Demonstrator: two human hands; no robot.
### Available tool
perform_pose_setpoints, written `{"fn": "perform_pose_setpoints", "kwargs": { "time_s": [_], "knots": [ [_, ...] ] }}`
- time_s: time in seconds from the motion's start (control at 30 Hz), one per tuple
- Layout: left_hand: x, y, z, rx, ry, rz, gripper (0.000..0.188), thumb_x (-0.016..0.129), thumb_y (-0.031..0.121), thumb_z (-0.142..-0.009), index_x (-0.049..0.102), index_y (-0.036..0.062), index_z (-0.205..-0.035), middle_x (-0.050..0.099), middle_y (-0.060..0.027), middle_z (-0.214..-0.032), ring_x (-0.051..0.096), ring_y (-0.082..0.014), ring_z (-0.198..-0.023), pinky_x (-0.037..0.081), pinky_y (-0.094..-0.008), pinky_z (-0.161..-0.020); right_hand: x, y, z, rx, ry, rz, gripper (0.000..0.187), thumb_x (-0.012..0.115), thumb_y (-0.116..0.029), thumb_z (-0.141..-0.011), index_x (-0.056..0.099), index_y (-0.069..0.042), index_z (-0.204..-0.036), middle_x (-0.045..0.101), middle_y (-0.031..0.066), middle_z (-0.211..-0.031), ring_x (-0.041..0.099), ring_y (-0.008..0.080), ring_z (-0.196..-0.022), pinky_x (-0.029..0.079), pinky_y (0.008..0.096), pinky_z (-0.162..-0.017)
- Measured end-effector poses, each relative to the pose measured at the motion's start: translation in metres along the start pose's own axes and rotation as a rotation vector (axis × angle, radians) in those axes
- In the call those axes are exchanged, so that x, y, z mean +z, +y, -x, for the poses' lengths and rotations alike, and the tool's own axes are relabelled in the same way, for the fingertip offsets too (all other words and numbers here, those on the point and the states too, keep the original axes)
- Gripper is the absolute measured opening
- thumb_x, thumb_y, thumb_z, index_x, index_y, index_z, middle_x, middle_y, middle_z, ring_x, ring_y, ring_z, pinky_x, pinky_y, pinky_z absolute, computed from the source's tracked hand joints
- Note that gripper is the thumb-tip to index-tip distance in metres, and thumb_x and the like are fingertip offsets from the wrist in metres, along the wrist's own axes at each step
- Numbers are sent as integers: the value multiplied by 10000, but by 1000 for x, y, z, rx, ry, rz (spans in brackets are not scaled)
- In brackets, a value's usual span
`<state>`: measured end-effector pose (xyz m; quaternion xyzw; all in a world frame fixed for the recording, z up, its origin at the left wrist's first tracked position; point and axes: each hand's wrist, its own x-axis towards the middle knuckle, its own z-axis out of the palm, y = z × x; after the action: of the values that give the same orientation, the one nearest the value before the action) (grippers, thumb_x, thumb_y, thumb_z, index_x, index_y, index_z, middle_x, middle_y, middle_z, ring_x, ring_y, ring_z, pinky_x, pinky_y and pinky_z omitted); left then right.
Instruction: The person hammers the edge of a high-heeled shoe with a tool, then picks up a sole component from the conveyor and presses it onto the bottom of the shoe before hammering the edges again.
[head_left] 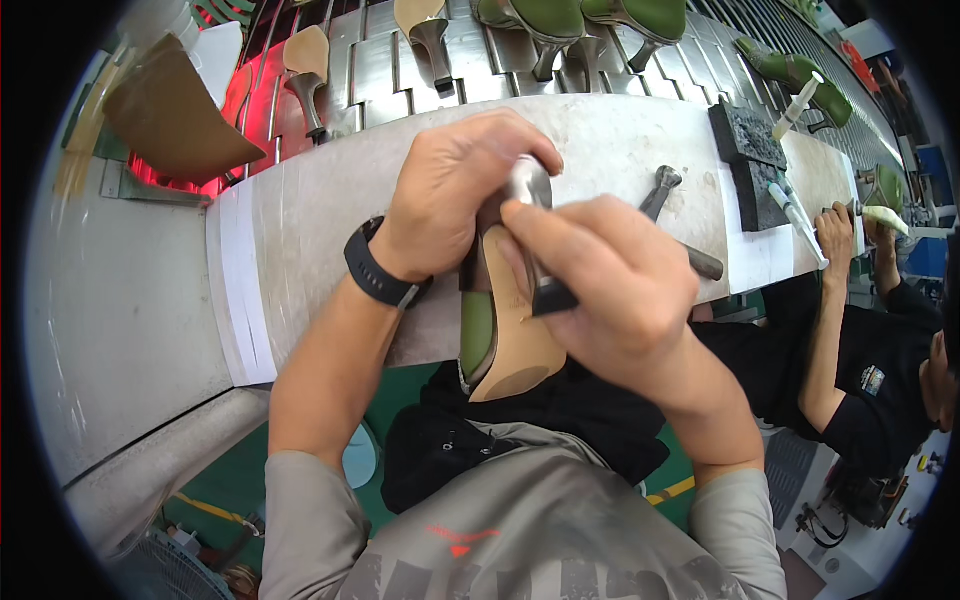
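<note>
A green high-heeled shoe (479, 335) is held upside down over the front edge of the bench, its tan sole (519, 348) facing up and its toe toward my body. My left hand (452, 180), with a black watch on the wrist, is closed round the back end of the shoe. At the same end, my right hand (622, 275) grips the silver heel (531, 183), whose dark tip (553, 297) points toward me. My fingers partly hide where heel and shoe meet. A hammer (662, 190) lies on the bench beyond my right hand.
Several shoes (427, 45) stand on the slatted metal conveyor (372, 85) beyond the bench (300, 215). A black block (748, 160) with syringes (797, 105) sits to the right. Further right, a co-worker's hands (836, 235) are busy. A brown sheet (165, 110) hangs by red light at left.
</note>
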<state>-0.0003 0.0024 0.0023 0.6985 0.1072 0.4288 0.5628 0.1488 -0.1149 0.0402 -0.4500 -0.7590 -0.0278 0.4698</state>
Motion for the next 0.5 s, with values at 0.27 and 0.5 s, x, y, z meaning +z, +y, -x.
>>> {"fn": "perform_pose_setpoints", "kwargs": {
  "time_s": [0.27,0.5],
  "knots": [
    [11,-8,-9,-259,192,-178,399,623,321,-1024,733,-54,-945,682,-67,-737,586,-117,-693,482,-303,-653,-42,1,-44,497,-367,-33,390,794,-289,-846,749,79,-967,726,227,-771,742,355,-705,577,400,-664],
    [14,-21,-9,-219,117,-294,449,459,298,-1125,753,-27,-1031,716,-53,-906,633,-113,-898,491,-262,-873,-39,20,-47,399,-624,289,410,673,-276,-962,718,58,-729,611,245,-592,640,439,-591,532,510,-636]
  ]
}}
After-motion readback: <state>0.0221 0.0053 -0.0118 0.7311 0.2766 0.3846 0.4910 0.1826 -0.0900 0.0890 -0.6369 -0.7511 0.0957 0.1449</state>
